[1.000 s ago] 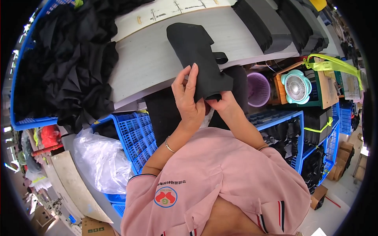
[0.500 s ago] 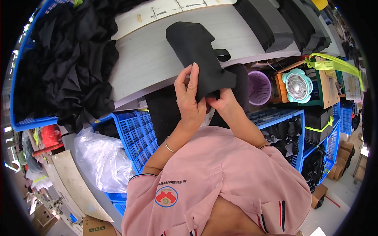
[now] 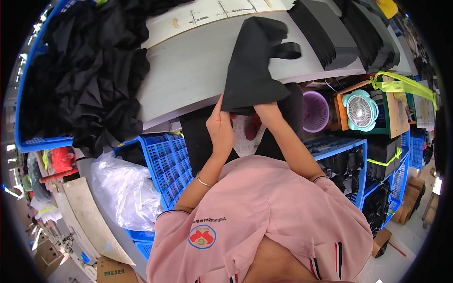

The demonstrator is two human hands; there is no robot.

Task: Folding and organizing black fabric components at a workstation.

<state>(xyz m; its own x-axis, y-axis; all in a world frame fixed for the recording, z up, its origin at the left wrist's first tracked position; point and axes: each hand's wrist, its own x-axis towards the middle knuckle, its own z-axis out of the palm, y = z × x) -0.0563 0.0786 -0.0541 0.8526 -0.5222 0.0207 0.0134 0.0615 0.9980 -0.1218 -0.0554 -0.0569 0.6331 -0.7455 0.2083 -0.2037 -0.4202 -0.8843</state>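
Both my hands hold a folded black fabric piece (image 3: 252, 66) with a strap loop at its far right, lying over the near edge of the grey table (image 3: 188, 75). My left hand (image 3: 221, 128) pinches its near left corner from below. My right hand (image 3: 267, 111) grips the near right edge, fingers partly hidden under the cloth.
A heap of black fabric (image 3: 89, 75) fills the blue crate at the left. Stacks of folded black pieces (image 3: 339, 33) lie at the table's far right. Below stand blue crates (image 3: 165, 160), a purple basket (image 3: 315, 111), a small teal fan (image 3: 360, 110) and a clear plastic bag (image 3: 125, 188).
The black piece has been drawn nearer, its edge now hanging over the table's edge. My left hand slid from on top of it down to its near left corner.
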